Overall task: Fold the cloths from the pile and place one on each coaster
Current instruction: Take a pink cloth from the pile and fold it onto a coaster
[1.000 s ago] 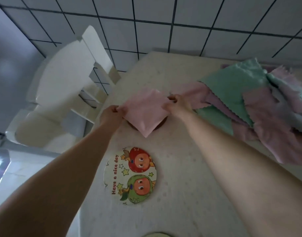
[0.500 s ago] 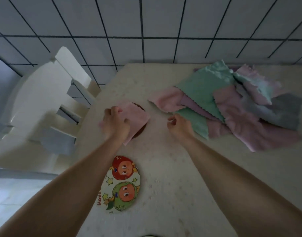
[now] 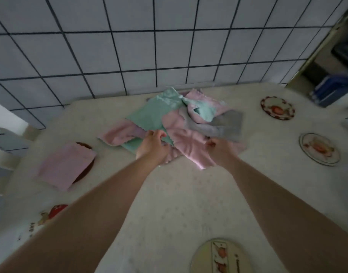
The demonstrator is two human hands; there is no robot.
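1. Both hands are reaching into the pile of cloths (image 3: 181, 123), which is lying near the far edge of the tabletop (image 3: 179, 203) below a tiled wall (image 3: 129, 46).
2. The left hand (image 3: 152, 146) is curling its fingers around the near edge of a pink cloth (image 3: 189, 146) where it is overlapping a green cloth (image 3: 153, 113).
3. The right hand (image 3: 220, 148) is pinching the same pink cloth at its right side, just beside a grey cloth (image 3: 224, 125).
4. A folded pink cloth (image 3: 65, 166) is lying on a dark coaster (image 3: 85, 145) at the left, well apart from the pile and covering most of it.
5. Four bare coasters are sitting around the tabletop: two at the right (image 3: 277, 108) (image 3: 319, 148), one at the near edge (image 3: 221, 257) and one at the lower left (image 3: 49, 213), partly hidden by the left forearm.
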